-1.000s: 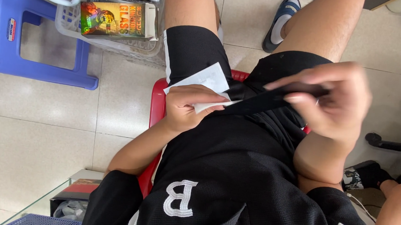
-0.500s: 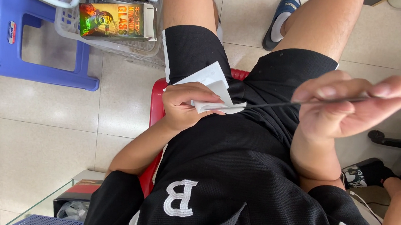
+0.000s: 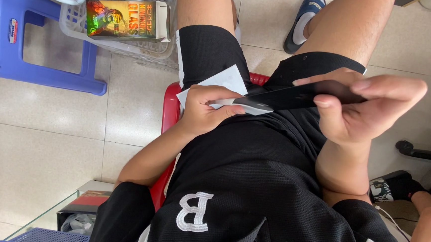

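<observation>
Right hand [image 3: 370,113] fingers [image 3: 392,87] pinch the far end of a flat black phone [image 3: 302,95], now turned flatter than half a second ago. Left hand [image 3: 203,110] fingers curl around a white wipe [image 3: 246,106] touching the phone's near end; white packet [image 3: 223,81] just behind them, on the lap

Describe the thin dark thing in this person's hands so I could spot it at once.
Start at the red stool the person sits on, then look just above their black shorts. Between the left hand and the right hand runs a flat black slab, seen nearly edge-on. Unlike the white sheet beside it, it is dark, rigid and glossy.
</observation>
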